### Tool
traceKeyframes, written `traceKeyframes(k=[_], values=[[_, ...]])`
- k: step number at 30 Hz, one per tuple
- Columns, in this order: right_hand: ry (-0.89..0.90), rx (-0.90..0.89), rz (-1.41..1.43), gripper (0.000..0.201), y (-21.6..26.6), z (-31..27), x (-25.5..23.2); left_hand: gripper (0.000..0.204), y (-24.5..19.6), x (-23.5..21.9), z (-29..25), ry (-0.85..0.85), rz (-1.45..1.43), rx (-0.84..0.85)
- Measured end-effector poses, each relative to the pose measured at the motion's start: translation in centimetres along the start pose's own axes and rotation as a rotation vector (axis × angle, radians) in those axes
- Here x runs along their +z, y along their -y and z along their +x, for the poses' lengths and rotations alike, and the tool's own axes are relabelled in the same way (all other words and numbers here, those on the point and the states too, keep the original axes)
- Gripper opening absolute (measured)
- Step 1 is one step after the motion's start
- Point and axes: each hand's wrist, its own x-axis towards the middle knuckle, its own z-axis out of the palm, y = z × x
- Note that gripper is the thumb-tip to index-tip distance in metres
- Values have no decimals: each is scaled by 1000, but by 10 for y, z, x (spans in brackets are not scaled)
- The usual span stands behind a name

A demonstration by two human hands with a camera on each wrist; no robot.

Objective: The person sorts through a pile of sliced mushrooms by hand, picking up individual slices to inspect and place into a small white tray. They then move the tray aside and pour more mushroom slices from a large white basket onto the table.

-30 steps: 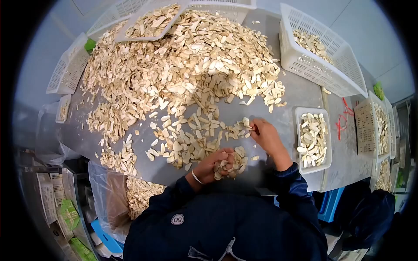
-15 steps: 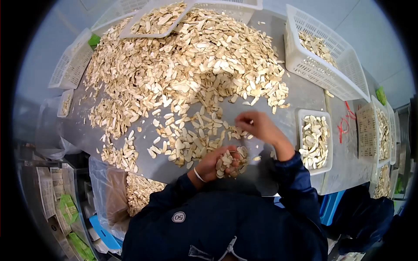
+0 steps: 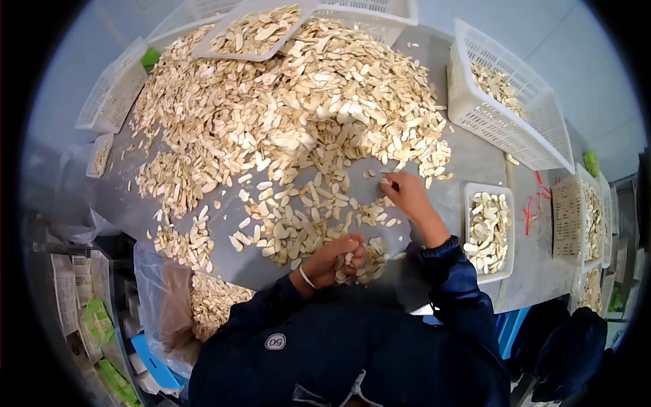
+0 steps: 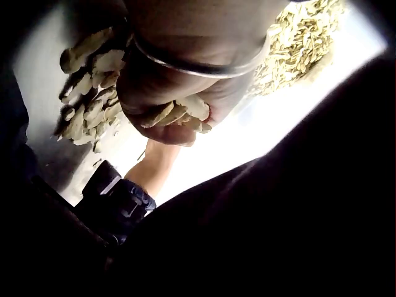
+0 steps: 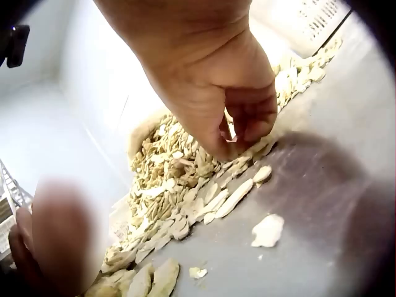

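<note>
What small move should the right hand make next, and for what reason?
Probably bring the right hand over to the left hand and add the pale slice it seems to pinch, because the left hand's curled fingers already hold several slices.

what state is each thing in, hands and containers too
left hand, curled round pale slices
right hand, curled, apparently pinching one slice
heap of slices, loose, spread out
white tray at right, upright, holding slices
large perforated crate behind it, upright, partly filled
</note>
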Motion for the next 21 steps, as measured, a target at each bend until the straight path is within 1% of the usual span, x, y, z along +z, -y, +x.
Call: traceKeyframes(k=[2,5,7,8,11,12,15,16,17,19,20,21], values=[[-5,119,161,17,8,-13,-15,18,0,0,5,21,9,-14],[190,91,358,19,17,-28,-33,22,3,-10,12,35,-17,-39],[471,79,577,23,38,-26,-52,27,2,-13,15,37,-55,-50],[615,74,688,25,45,-24,-58,31,2,-16,17,-27,22,-36],[69,12,298,20,14,13,-43,31,-1,9,11,-130,25,-61],[-2,140,76,23,12,25,-45,28,1,9,9,-121,20,-57],[-365,131,-226,27,-27,40,-16,24,3,-7,7,-38,-8,-76],[-409,105,-225,29,-30,41,-13,22,2,-4,5,-56,-15,-67],[-353,108,-227,29,-35,38,-11,22,0,-5,6,-36,-32,-67],[-226,116,-226,28,-25,27,-17,23,-1,-9,5,-6,-78,-65],[-230,110,-200,21,-16,19,-22,23,0,-10,5,-11,-60,-59],[-214,107,-155,19,-15,15,-23,23,1,-10,7,-15,-41,-53]])
